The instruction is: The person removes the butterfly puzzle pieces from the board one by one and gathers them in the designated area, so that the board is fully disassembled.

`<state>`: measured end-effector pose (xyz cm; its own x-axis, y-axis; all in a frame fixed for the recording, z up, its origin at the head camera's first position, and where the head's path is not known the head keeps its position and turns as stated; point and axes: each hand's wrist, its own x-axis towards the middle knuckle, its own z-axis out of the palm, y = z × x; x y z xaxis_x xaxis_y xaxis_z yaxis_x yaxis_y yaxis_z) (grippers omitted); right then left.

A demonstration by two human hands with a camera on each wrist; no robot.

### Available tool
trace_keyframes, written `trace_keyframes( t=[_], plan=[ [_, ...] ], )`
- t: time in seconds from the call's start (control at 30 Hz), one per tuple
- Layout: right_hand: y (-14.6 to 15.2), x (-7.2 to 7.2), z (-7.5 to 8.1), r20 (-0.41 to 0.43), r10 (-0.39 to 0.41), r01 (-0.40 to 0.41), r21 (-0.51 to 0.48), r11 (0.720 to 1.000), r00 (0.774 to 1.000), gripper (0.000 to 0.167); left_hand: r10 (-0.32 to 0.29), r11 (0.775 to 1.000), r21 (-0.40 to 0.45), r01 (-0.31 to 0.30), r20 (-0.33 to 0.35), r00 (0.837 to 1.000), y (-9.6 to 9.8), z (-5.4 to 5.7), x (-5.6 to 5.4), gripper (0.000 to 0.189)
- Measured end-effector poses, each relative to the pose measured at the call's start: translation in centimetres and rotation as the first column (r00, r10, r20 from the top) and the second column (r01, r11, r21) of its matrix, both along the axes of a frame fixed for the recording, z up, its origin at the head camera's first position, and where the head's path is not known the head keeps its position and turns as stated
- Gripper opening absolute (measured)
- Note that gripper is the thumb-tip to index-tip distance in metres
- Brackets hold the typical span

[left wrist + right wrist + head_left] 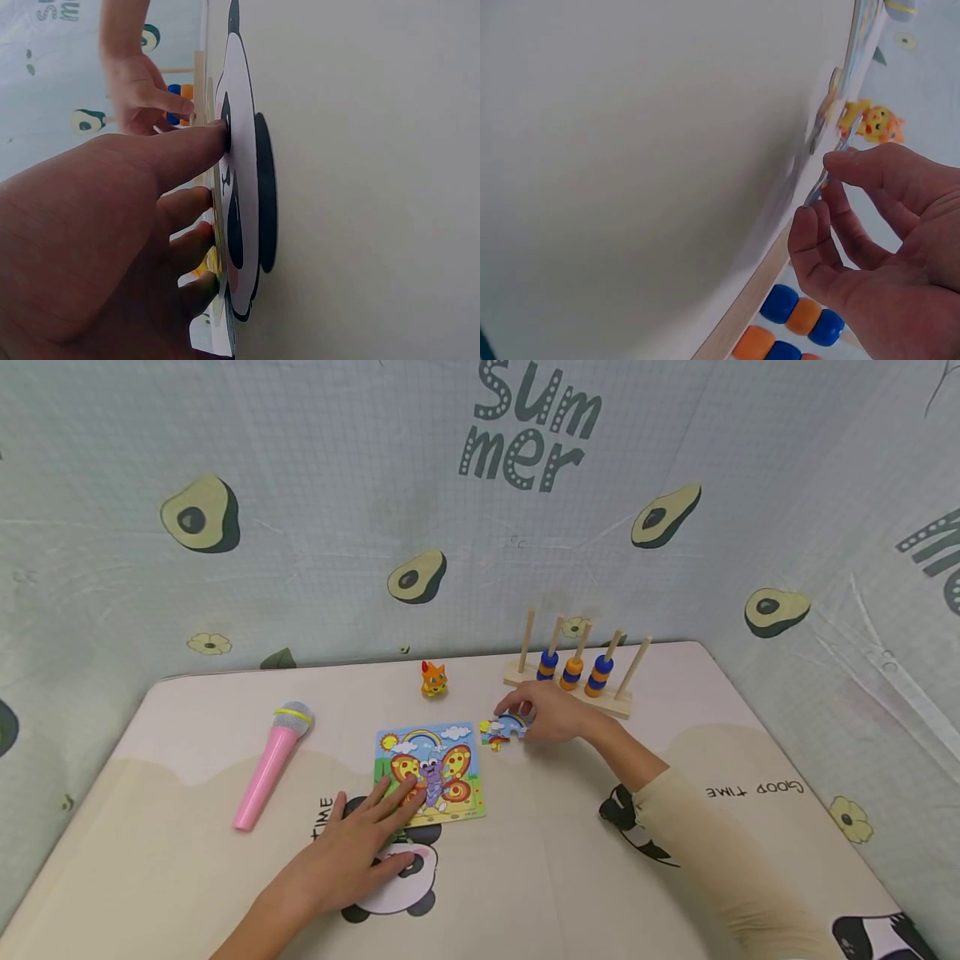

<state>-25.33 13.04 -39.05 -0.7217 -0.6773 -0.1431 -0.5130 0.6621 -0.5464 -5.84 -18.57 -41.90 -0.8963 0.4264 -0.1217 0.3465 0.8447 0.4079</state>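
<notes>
A square butterfly jigsaw puzzle point(457, 762) lies flat near the middle of the table. My left hand point(367, 847) rests with straight, spread fingers over its lower left corner, and the thumb lies on the printed panda below. To the right of the puzzle, my right hand point(551, 710) pinches a thin puzzle piece point(826, 180) between thumb and fingertips, tilted up from the table. Another puzzle piece point(826, 111) lies just beyond it in the right wrist view. In the head view these pieces overlap, showing sun and rainbow print.
Behind my right hand stands a wooden peg rack point(619, 703) with blue and orange beads on its middle pegs. A small orange toy figure point(433, 680) is at the back, and a pink toy microphone point(268, 772) lies on the left. A printed cloth wall borders the table point(540, 860).
</notes>
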Motion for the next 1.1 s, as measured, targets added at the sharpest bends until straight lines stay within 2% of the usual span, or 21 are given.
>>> trace_keyframes(
  t=[0.37, 0.8, 1.1],
  plan=[
    [1.3, -0.4, -0.3, -0.016, -0.038, 0.038, 0.058, 0.998, 0.999, 0.049, 0.003, 1.0, 0.003, -0.003, -0.006, 1.0, 0.0, -0.3, 0.1, 0.072],
    [1.8, -0.5, -0.6, -0.032, -0.02, 0.022, 0.067, 0.998, 0.999, 0.047, 0.004, 1.0, -0.006, -0.004, -0.005, 1.0, 0.0, -0.2, 0.1, 0.072],
    [1.6, -0.5, -0.3, -0.012, -0.046, 0.047, 0.079, 0.996, 0.999, 0.046, -0.004, 1.0, -0.001, 0.004, -0.02, 1.0, 0.1, -0.1, 0.0, 0.071]
  ],
)
